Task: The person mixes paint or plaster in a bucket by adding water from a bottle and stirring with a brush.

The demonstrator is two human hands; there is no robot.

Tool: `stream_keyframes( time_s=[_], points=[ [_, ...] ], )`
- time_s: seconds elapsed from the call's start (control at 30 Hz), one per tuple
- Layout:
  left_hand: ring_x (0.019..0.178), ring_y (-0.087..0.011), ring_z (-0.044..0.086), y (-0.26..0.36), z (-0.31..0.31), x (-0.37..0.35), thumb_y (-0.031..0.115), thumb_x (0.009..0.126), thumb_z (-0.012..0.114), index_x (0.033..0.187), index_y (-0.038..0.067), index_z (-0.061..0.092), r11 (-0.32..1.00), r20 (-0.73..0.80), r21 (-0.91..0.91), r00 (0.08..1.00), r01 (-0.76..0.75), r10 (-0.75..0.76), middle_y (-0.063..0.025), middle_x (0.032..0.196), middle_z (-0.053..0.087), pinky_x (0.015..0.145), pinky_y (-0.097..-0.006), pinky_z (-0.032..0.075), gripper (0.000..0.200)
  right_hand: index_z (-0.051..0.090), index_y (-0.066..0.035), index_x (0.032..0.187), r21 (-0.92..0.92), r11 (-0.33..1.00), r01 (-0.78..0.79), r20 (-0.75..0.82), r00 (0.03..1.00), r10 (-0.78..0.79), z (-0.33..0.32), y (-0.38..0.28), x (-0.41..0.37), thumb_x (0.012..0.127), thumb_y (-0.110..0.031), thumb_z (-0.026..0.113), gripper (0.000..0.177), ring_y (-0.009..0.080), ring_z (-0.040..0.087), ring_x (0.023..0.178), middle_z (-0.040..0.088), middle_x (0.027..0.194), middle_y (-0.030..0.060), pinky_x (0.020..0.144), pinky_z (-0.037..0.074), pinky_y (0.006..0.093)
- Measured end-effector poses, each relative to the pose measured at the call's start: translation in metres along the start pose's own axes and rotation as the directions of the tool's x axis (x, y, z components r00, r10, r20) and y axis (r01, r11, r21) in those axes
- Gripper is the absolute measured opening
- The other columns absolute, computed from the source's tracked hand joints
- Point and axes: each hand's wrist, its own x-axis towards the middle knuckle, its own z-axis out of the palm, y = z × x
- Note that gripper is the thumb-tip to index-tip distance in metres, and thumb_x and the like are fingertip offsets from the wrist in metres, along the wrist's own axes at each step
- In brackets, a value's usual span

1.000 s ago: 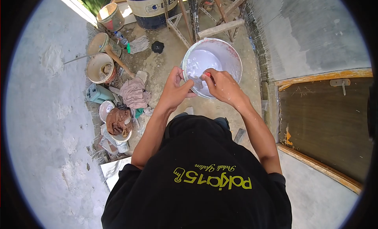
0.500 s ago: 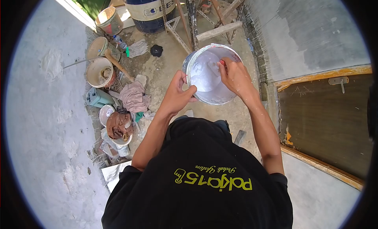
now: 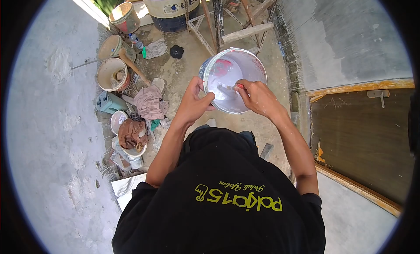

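In front of me a white bucket (image 3: 259,74) is tilted with its mouth toward me, and white paste or paint coats its inside. My left hand (image 3: 192,103) grips the near left rim, thumb over the edge and fingers along the outer wall. Inside the mouth, my right hand (image 3: 258,99) is closed around the red handle of what looks like a putty knife (image 3: 240,85). Its whitish blade end points left, down at the white material on the wall. A reddish patch shows on the bucket's inner bottom. White specks dot my right forearm.
Used buckets (image 3: 113,74), a grey cloth (image 3: 150,103) and a brown bundle (image 3: 132,135) line the left wall. At the back stand a blue drum (image 3: 170,11) and a scaffold frame (image 3: 218,22). A wood-framed dark panel (image 3: 363,140) is on the right.
My right hand has moved left and down inside the bucket, bringing the putty knife nearer the left rim. The bucket has tilted slightly, baring the reddish patch. My left hand keeps its grip.
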Motion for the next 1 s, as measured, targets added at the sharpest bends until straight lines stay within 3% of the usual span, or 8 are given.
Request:
stream_keyframes(
  time_s=[0.27, 0.37, 0.57, 0.77, 0.87, 1.0],
  points=[
    [0.094, -0.0173, 0.064, 0.001, -0.004, -0.001, 0.000, 0.088, 0.059, 0.109, 0.003, 0.043, 0.996, 0.004, 0.068, 0.999, -0.054, 0.054, -0.0097, 0.114, 0.054, 0.071, -0.0321, 0.064, 0.027, 0.066, 0.001, 0.095, -0.171, 0.985, 0.010, -0.221, 0.974, -0.049, -0.013, 0.006, 0.014, 0.097, -0.018, 0.053, 0.022, 0.0454, 0.065, 0.075, 0.067, 0.077, 0.0258, 0.071, 0.051, 0.0515],
    [0.095, -0.0156, 0.063, 0.005, 0.000, -0.001, 0.001, 0.087, 0.060, 0.108, 0.004, 0.043, 0.995, 0.005, 0.081, 0.998, -0.059, 0.059, -0.0078, 0.112, 0.054, 0.070, -0.0315, 0.063, 0.027, 0.065, 0.001, 0.092, -0.189, 0.982, -0.018, -0.181, 0.983, -0.017, -0.010, -0.002, 0.010, 0.096, -0.017, 0.053, 0.023, 0.0452, 0.065, 0.075, 0.066, 0.076, 0.0258, 0.072, 0.051, 0.0519],
    [0.095, -0.0130, 0.060, 0.002, 0.003, -0.001, 0.003, 0.086, 0.062, 0.105, 0.007, 0.042, 0.993, 0.010, 0.087, 0.997, -0.075, 0.075, -0.0039, 0.108, 0.051, 0.068, -0.0298, 0.062, 0.028, 0.068, 0.004, 0.101, -0.003, 0.994, -0.110, -0.061, 0.992, 0.110, 0.005, -0.004, 0.005, 0.095, -0.018, 0.055, 0.026, 0.0416, 0.066, 0.072, 0.066, 0.077, 0.0260, 0.068, 0.051, 0.0441],
    [0.095, -0.0131, 0.060, -0.004, 0.001, -0.001, 0.002, 0.086, 0.062, 0.107, 0.007, 0.043, 0.995, 0.038, 0.089, 0.999, -0.040, 0.037, -0.0045, 0.109, 0.051, 0.069, -0.0295, 0.062, 0.029, 0.067, 0.007, 0.105, 0.314, 0.916, -0.252, 0.014, 0.965, 0.261, 0.022, 0.006, 0.015, 0.098, -0.023, 0.056, 0.033, 0.0261, 0.072, 0.080, 0.070, 0.080, 0.0201, 0.075, 0.053, 0.0355],
    [0.097, -0.0140, 0.060, 0.000, 0.001, -0.006, 0.001, 0.087, 0.061, 0.110, 0.005, 0.044, 0.997, 0.030, 0.074, 0.999, -0.021, 0.019, -0.0058, 0.112, 0.052, 0.072, -0.0300, 0.063, 0.029, 0.066, 0.007, 0.108, 0.487, 0.851, -0.198, -0.016, 0.972, 0.236, 0.019, 0.014, 0.017, 0.100, -0.024, 0.055, 0.034, 0.0224, 0.072, 0.085, 0.072, 0.086, 0.0182, 0.079, 0.053, 0.0350],
    [0.100, -0.0153, 0.060, 0.004, -0.001, -0.006, -0.001, 0.088, 0.060, 0.112, 0.003, 0.045, 0.994, 0.020, 0.103, 1.000, -0.024, 0.022, -0.0075, 0.115, 0.053, 0.075, -0.0320, 0.064, 0.029, 0.065, 0.004, 0.113, 0.213, 0.977, -0.033, -0.073, 0.996, 0.049, -0.029, -0.011, 0.009, 0.099, -0.023, 0.056, 0.031, 0.0303, 0.071, 0.082, 0.070, 0.089, 0.0223, 0.077, 0.053, 0.0365]
  ],
)
